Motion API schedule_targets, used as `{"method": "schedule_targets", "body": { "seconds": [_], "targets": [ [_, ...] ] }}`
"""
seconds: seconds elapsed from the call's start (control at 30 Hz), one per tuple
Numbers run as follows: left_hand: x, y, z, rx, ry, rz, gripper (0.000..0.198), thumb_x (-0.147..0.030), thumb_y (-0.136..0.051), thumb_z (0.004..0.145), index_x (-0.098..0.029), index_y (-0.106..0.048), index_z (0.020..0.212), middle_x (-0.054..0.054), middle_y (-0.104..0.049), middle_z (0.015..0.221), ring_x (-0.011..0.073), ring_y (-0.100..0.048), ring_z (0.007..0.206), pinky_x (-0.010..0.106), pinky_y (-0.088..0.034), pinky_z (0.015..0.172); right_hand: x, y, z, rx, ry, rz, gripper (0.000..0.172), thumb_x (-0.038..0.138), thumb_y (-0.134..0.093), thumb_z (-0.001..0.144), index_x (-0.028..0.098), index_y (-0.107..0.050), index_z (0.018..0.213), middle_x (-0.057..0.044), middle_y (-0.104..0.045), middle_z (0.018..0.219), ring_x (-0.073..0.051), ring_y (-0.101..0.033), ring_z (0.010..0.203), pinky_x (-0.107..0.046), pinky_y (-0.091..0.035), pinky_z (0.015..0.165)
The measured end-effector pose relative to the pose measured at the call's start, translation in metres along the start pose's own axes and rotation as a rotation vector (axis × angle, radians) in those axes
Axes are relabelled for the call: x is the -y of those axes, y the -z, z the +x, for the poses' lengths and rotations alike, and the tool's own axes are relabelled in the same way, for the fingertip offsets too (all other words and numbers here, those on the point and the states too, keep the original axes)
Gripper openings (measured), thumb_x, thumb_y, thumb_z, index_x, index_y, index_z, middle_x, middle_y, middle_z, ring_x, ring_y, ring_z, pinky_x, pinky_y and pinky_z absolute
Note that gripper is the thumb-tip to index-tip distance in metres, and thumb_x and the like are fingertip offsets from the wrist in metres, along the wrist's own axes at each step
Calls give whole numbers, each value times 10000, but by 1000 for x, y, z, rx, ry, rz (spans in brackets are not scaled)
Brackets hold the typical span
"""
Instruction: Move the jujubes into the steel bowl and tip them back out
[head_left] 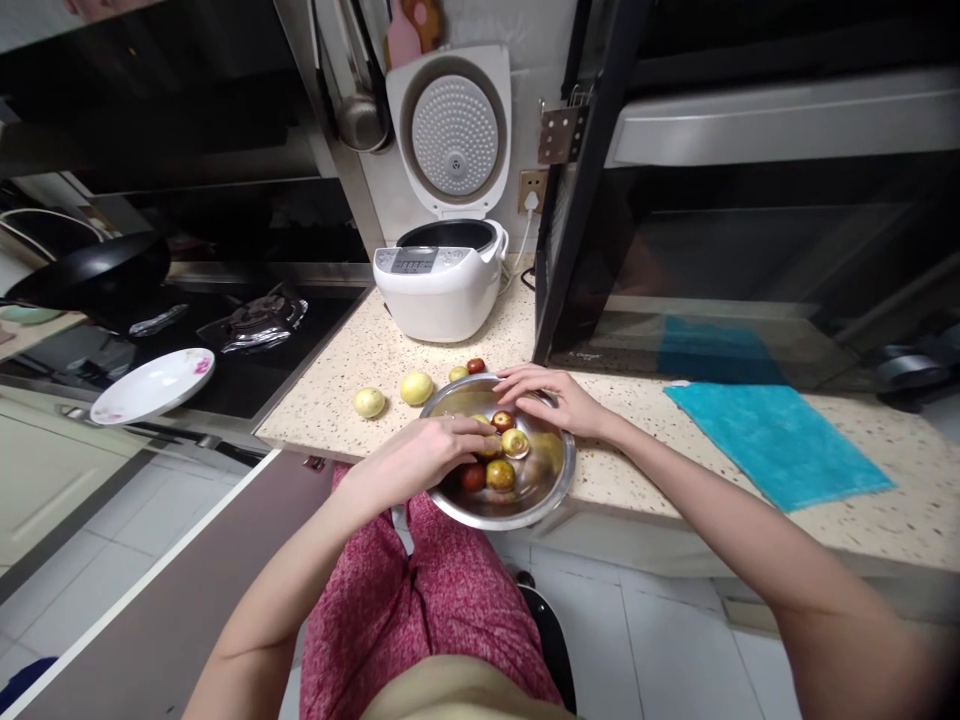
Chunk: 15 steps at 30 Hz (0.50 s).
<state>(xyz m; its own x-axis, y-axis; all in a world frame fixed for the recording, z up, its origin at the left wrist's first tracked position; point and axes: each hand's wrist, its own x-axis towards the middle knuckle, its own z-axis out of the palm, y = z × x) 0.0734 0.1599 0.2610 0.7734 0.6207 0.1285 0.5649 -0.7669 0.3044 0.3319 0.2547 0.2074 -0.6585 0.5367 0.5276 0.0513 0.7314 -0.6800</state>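
A shiny metal bowl (551,480) stands at the counter's front edge, its near rim jutting past it. Inside lie several small round fruits, which look like jujubes, some yellow-green and brown-mottled (500,474), others dark red (472,477). My left hand (427,450) reaches over the left rim, its fingers closed on a yellow-green fruit (489,440) that they partly cover. At the far right rim, my right hand (562,395) grips the bowl, fingers lying along the rim. Outside the bowl rest two pale green fruits (416,388) and, behind it, a smaller green and a red fruit (476,366).
A white rice cooker (442,295) with its lid up stands behind the bowl. A turquoise cloth (780,440) lies on the right, before a dark oven-like appliance (712,260). To the left are a stove (262,320), a wok (97,275) and a white plate (154,385).
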Motion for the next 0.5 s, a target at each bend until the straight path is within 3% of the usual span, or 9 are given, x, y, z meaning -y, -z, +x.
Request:
{"method": "schedule_targets", "body": {
  "seconds": [0.33, 0.5],
  "targets": [
    [-6, -2, -11, -7, -13, -2, 326, -228, -491, 1079, -232, -682, 1343, 77, -690, 1404, 215, -676, 1300, 418, -576, 1125, 0, 0, 0, -5, -10, -6, 202, 304, -614, 995, 253, -809, 1005, -81, -779, 1157, -273, -627, 1277, -562, -470, 1127],
    [18, 4, -6, -170, 44, 1, 353, -200, -464, 1082, -227, -642, 1386, 94, -668, 1426, 213, -662, 1306, 444, -586, 1108, 2, 0, 0, -2, -29, 8, 204, 338, -625, 997, 255, -811, 1006, -94, -780, 1149, -290, -623, 1279, -583, -470, 1120]
  ]
}}
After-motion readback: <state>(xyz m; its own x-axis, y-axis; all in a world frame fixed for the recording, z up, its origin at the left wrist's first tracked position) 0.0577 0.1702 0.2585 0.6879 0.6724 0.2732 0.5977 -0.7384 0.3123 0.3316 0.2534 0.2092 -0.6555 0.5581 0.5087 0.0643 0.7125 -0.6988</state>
